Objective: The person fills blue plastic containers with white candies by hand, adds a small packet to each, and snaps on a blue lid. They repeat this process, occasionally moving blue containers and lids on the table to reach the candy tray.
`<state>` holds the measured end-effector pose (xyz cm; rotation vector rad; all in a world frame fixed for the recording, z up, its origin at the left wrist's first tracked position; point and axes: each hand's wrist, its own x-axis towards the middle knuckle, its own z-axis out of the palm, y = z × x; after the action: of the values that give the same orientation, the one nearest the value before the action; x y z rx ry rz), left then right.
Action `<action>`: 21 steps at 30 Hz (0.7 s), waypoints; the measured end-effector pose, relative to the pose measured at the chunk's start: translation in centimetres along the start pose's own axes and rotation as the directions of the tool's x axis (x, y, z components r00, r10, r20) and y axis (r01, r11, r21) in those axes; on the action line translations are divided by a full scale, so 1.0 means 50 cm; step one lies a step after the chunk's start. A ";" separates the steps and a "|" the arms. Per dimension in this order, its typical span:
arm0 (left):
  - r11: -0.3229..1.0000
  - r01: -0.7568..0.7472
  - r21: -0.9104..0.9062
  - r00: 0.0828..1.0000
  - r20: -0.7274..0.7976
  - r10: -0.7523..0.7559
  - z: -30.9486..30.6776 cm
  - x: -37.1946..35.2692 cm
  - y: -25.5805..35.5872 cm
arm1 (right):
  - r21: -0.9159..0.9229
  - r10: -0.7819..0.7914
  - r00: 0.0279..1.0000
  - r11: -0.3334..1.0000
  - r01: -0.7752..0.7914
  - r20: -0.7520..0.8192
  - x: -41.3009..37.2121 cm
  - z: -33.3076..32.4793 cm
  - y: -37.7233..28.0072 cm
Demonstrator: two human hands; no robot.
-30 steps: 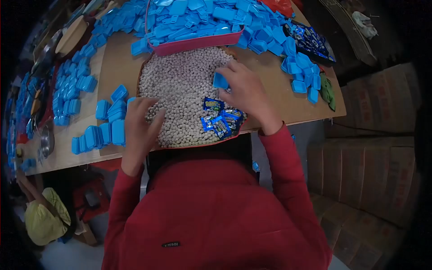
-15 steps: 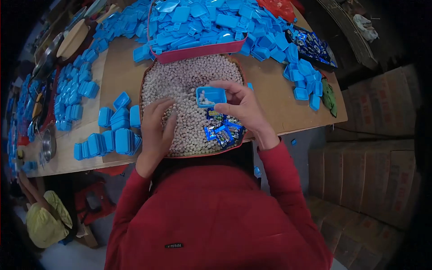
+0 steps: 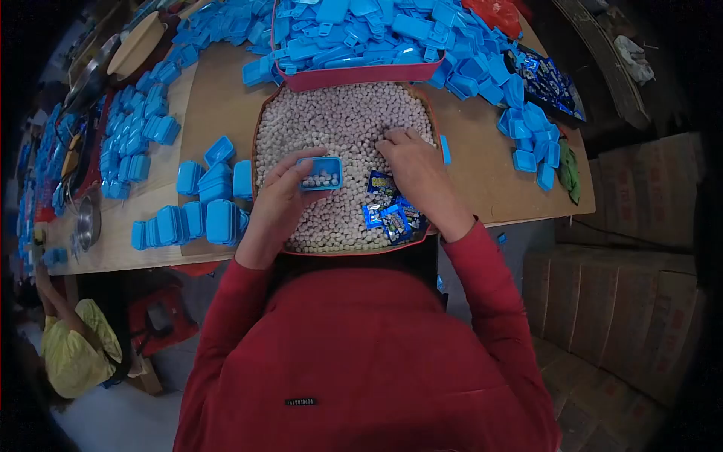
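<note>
My left hand (image 3: 280,197) grips a small blue plastic box (image 3: 337,181) by its left end, tilted so that several whitish balls show inside. Under both hands lies a wide red-rimmed tray (image 3: 346,254) full of small round white balls (image 3: 331,120). My right hand (image 3: 416,172) reaches down at the tray's right part, fingers curled together against the balls; their tips are hidden, so what they hold cannot be made out. Several shiny blue printed sachets (image 3: 392,215) rest on the balls just below my right hand.
A pink-walled container (image 3: 361,75) heaped with blue box parts stands behind the tray. Stacked blue boxes (image 3: 169,226) line the left side; more blue boxes (image 3: 531,135) and a dark tray of sachets (image 3: 553,87) are at right. Cardboard cartons (image 3: 610,301) stand beyond the table. Another person's arm (image 3: 60,301) shows at left.
The blue box has passed from my right hand to my left and holds more balls. My right hand has come down to the balls at the right.
</note>
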<state>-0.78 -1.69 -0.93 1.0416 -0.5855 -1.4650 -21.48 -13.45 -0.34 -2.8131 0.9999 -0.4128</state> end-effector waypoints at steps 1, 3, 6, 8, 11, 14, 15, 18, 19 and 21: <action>0.999 0.014 -0.032 1.000 0.023 -0.013 -0.003 0.000 0.000 | 0.015 0.002 1.000 1.000 -0.003 0.031 0.005 -0.002 -0.002; 1.000 -0.018 -0.011 1.000 0.002 0.018 0.000 0.000 -0.001 | 0.147 0.018 0.999 0.989 -0.022 0.028 0.017 -0.001 0.011; 0.999 -0.035 0.002 0.999 0.018 0.035 -0.002 -0.004 -0.004 | 0.462 0.042 0.998 0.886 -0.020 -0.037 0.026 0.004 0.023; 1.000 -0.028 -0.008 0.998 0.056 0.028 -0.004 0.000 -0.006 | 0.615 0.037 0.997 0.789 0.008 -0.061 0.039 -0.037 -0.026; 1.000 0.017 -0.020 1.000 0.020 -0.016 -0.010 0.003 -0.016 | 0.623 -0.096 0.992 0.772 0.123 -0.076 0.053 -0.053 -0.100; 0.998 0.032 -0.053 0.999 0.038 -0.030 0.005 -0.003 -0.003 | 0.654 -0.044 0.986 0.744 0.141 -0.162 0.051 -0.054 -0.099; 0.998 0.037 -0.053 0.998 0.049 -0.035 0.002 -0.002 -0.002 | 0.630 0.025 0.975 0.767 0.124 -0.222 0.042 -0.058 -0.079; 0.997 0.048 -0.054 0.997 0.067 -0.044 -0.006 -0.002 -0.003 | 0.534 0.310 0.909 0.837 -0.122 -0.278 -0.033 -0.077 0.021; 0.998 0.042 -0.052 0.997 0.065 -0.039 -0.003 -0.003 -0.001 | 0.461 0.412 0.858 0.853 -0.244 -0.308 -0.070 -0.083 0.066; 0.987 -0.045 0.155 0.998 0.054 0.037 -0.004 -0.005 -0.002 | 0.371 0.581 0.727 0.807 -0.459 -0.365 -0.159 -0.086 0.151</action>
<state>-0.70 -1.41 -1.03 1.1093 -0.7639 -1.4303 -33.17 -14.38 0.48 -2.0912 1.6356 -1.0752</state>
